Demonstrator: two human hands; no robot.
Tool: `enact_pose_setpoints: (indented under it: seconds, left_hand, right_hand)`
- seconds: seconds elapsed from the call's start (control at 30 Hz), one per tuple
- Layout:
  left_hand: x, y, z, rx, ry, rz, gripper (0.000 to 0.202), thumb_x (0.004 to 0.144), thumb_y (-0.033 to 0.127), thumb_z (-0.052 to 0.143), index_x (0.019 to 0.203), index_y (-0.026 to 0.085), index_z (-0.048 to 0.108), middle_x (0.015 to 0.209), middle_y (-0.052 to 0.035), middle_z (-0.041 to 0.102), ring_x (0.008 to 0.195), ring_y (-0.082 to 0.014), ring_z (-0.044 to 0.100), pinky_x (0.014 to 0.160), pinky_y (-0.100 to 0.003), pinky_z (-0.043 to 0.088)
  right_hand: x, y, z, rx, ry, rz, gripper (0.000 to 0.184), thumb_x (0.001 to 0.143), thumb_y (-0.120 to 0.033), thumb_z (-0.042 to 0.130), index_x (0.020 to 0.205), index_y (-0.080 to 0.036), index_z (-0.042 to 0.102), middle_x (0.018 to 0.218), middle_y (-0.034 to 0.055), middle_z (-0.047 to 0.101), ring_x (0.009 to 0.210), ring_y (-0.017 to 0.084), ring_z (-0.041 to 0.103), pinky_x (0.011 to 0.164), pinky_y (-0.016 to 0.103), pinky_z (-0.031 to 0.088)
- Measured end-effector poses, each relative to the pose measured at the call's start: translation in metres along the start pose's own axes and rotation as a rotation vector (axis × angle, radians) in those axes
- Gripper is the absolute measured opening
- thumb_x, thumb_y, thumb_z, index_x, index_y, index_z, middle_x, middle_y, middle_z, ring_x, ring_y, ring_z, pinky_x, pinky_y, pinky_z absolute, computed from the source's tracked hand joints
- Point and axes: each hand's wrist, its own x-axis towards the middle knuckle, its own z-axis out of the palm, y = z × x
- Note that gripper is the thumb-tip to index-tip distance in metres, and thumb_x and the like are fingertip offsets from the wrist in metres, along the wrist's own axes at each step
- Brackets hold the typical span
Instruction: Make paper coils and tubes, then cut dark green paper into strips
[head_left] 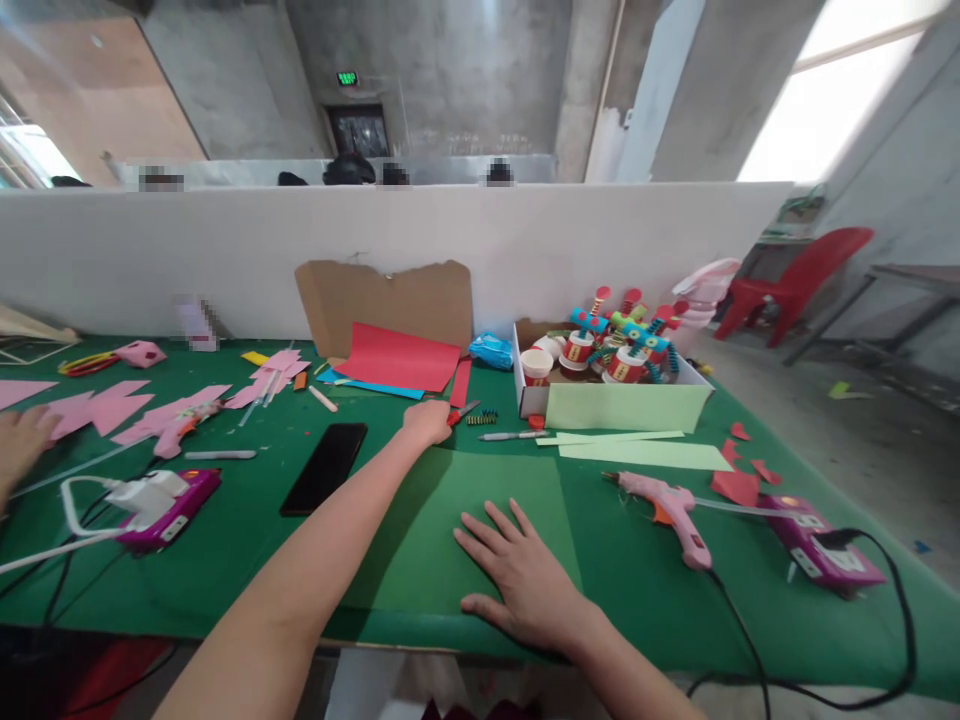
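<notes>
My left hand [427, 424] reaches across to the far edge of a green sheet of paper [405, 535], its fingers closed on the red handles of scissors [466, 410] whose blades point right. Lying flat with fingers spread, my right hand [514, 570] presses on the right part of that sheet. Small coiled paper springs [481, 418] lie just beyond the scissors. A pen [514, 436] rests past the sheet's far edge, near light green paper strips [641, 457]. Left of my left forearm lies a black phone [324, 468].
A box [630, 407] holds paper-cup figures at the back right. Pink glue guns lie right [671, 510] and left [180, 428], with power strips [821, 545] and cables. Red paper [401, 357] leans against cardboard [386, 300]. Another person's hand [26, 440] is at far left by pink paper.
</notes>
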Motion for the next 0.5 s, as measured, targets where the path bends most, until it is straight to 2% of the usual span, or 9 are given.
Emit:
enact_pose_setpoints:
  seconds: [0.17,0.27,0.37,0.43,0.5]
  left_hand:
    - [0.014,0.006,-0.010,-0.002,0.120,-0.011,0.031,0.087,0.031,0.054,0.115,0.018,0.061,0.118,-0.0168,0.064,0.109,-0.0288,0.061,0.084,-0.034,0.050]
    - [0.006,0.018,-0.008,-0.037,0.230,0.188,0.028,0.091,0.031,0.051,0.114,0.021,0.061,0.117,-0.0115,0.062,0.112,-0.0242,0.058,0.088,-0.030,0.048]
    - [-0.010,0.040,0.002,-0.062,0.199,0.448,0.026,0.091,0.036,0.052,0.112,0.024,0.061,0.116,-0.0062,0.061,0.106,-0.0201,0.060,0.085,-0.027,0.048]
    - [-0.018,0.055,0.009,-0.001,0.169,0.501,0.023,0.092,0.036,0.050,0.108,0.023,0.061,0.112,-0.0061,0.060,0.096,-0.0193,0.064,0.078,-0.028,0.049]
    - [-0.019,0.064,0.014,0.060,0.150,0.501,0.021,0.094,0.028,0.045,0.105,0.021,0.061,0.110,-0.0072,0.060,0.092,-0.0197,0.065,0.074,-0.028,0.049]
  right_hand:
    - [0.000,-0.001,-0.001,-0.002,0.004,0.002,0.072,0.090,-0.065,0.039,0.151,-0.028,0.028,0.156,0.0032,0.031,0.146,0.032,0.018,0.119,0.057,0.005]
    - [-0.001,0.000,0.000,-0.008,0.012,-0.007,0.072,0.090,-0.064,0.041,0.151,-0.028,0.028,0.156,0.0033,0.032,0.146,0.032,0.019,0.119,0.058,0.007]
    - [0.000,0.000,0.001,-0.008,0.010,-0.009,0.073,0.089,-0.065,0.042,0.150,-0.027,0.030,0.155,0.0034,0.033,0.146,0.033,0.020,0.119,0.058,0.008]
    - [0.000,0.000,0.002,-0.007,0.017,-0.006,0.073,0.089,-0.065,0.042,0.150,-0.027,0.030,0.155,0.0035,0.034,0.145,0.033,0.021,0.119,0.058,0.008]
    - [0.000,0.001,0.002,-0.007,0.025,-0.004,0.072,0.089,-0.064,0.043,0.150,-0.028,0.031,0.155,0.0034,0.034,0.145,0.032,0.022,0.119,0.057,0.008]
